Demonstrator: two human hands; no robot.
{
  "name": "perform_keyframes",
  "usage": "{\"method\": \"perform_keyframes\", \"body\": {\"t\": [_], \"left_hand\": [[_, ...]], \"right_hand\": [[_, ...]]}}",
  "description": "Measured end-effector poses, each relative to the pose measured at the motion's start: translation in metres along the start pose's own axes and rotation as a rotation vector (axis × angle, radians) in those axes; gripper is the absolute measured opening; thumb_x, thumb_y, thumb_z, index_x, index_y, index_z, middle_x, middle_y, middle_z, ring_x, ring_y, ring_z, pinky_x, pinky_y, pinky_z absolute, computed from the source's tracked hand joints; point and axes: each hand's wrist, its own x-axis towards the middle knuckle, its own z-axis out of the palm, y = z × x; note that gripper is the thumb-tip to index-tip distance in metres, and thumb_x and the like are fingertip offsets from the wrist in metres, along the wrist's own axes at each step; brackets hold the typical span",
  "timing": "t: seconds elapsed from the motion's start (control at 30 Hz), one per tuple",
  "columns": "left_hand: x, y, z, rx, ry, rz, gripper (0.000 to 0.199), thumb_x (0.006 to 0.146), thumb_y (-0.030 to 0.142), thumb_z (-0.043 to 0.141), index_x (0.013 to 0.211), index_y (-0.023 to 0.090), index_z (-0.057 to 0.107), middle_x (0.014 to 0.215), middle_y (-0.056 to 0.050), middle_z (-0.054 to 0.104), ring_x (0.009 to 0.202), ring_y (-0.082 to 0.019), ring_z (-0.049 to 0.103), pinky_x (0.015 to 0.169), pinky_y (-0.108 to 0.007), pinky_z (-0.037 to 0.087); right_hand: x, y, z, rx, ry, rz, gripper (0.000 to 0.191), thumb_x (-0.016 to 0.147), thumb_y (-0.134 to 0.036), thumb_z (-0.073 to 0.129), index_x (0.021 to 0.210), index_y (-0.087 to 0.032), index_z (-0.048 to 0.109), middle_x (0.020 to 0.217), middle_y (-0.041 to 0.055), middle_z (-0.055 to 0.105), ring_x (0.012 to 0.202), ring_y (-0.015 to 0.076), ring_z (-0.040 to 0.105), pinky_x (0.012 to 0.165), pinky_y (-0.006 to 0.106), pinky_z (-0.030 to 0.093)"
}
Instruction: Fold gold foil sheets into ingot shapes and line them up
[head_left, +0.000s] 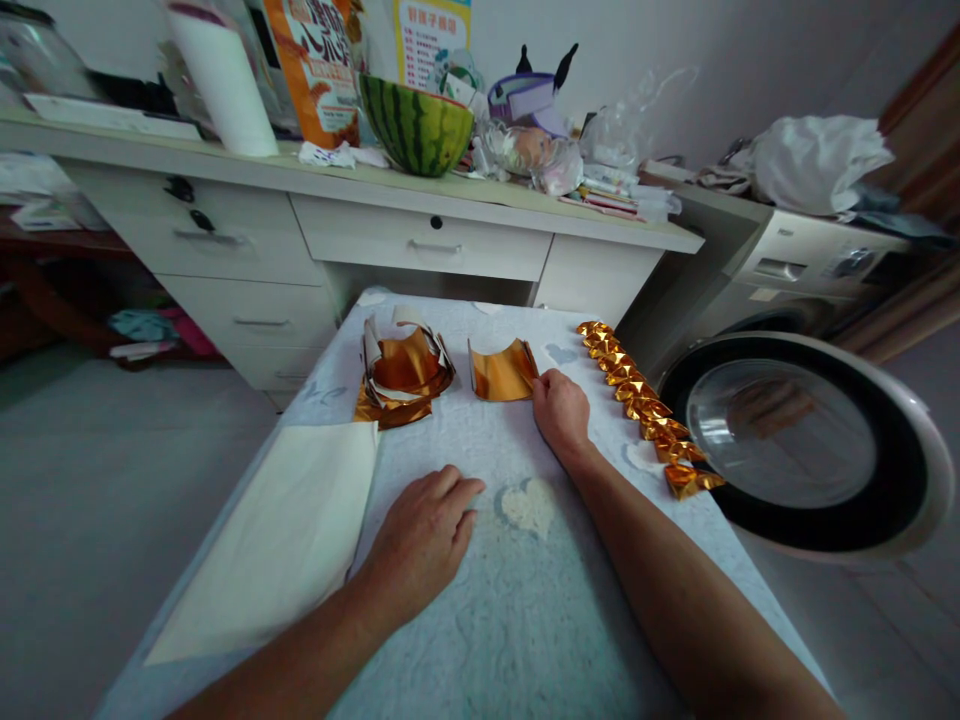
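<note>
My right hand is closed, its fingers curled at the right edge of a small curved stack of gold foil paper. The fingertips are partly hidden behind the knuckles. My left hand hovers over or rests on the tablecloth, empty, with thumb and fingers slightly apart. Beyond it lies a looser pile of curled gold foil paper with pale backs. A row of folded gold foil pieces runs down the right side of the table.
A pale cloth or paper sheet covers the left of the table. Behind stands a white desk with a cut watermelon, a snack bag and clutter. On the right, a washing machine's round door hangs open beside the table edge.
</note>
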Motion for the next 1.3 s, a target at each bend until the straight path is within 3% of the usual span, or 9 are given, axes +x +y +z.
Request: {"method": "perform_keyframes", "body": {"t": [0.2, 0.5, 0.9, 1.2, 1.3], "left_hand": [[0.001, 0.0, 0.0, 0.006, -0.024, 0.003, 0.026, 0.091, 0.015, 0.046, 0.111, 0.02, 0.061, 0.096, -0.005, 0.058, 0.091, -0.022, 0.057, 0.083, -0.038, 0.048], [-0.001, 0.0, 0.0, -0.009, -0.036, -0.01, 0.026, 0.091, 0.015, 0.046, 0.112, 0.02, 0.061, 0.098, -0.005, 0.058, 0.094, -0.022, 0.056, 0.085, -0.04, 0.047], [0.0, 0.0, -0.001, -0.007, -0.035, -0.005, 0.026, 0.091, 0.016, 0.046, 0.112, 0.019, 0.061, 0.098, -0.006, 0.058, 0.093, -0.023, 0.057, 0.085, -0.039, 0.048], [0.001, -0.002, 0.001, -0.042, -0.018, -0.009, 0.027, 0.09, 0.016, 0.047, 0.112, 0.019, 0.062, 0.098, -0.006, 0.059, 0.094, -0.023, 0.058, 0.086, -0.041, 0.049], [0.002, -0.005, 0.0, -0.141, 0.024, -0.018, 0.028, 0.09, 0.017, 0.047, 0.114, 0.02, 0.06, 0.102, -0.006, 0.06, 0.097, -0.022, 0.058, 0.088, -0.039, 0.049]], "right_hand": [[0.0, 0.002, -0.001, 0.005, 0.017, 0.01, 0.029, 0.096, -0.029, 0.041, 0.086, -0.02, 0.066, 0.087, 0.0114, 0.072, 0.075, 0.0225, 0.064, 0.064, 0.029, 0.037], [-0.001, 0.005, -0.005, 0.14, 0.134, -0.03, 0.024, 0.092, -0.024, 0.044, 0.087, -0.017, 0.067, 0.089, 0.0093, 0.071, 0.08, 0.0201, 0.061, 0.07, 0.027, 0.038], [0.004, 0.02, -0.013, 0.395, 0.273, 0.009, 0.018, 0.084, -0.024, 0.047, 0.08, -0.017, 0.063, 0.067, 0.0024, 0.062, 0.061, 0.0165, 0.054, 0.06, 0.027, 0.037], [0.004, 0.017, -0.039, 0.487, 0.321, -0.068, 0.011, 0.084, -0.026, 0.053, 0.08, -0.018, 0.059, 0.083, 0.0043, 0.063, 0.069, 0.0165, 0.055, 0.069, 0.031, 0.044], [-0.011, 0.01, -0.049, 0.558, 0.246, -0.157, 0.007, 0.084, -0.022, 0.053, 0.084, -0.02, 0.059, 0.088, 0.0049, 0.066, 0.078, 0.0186, 0.06, 0.069, 0.031, 0.047]]}}
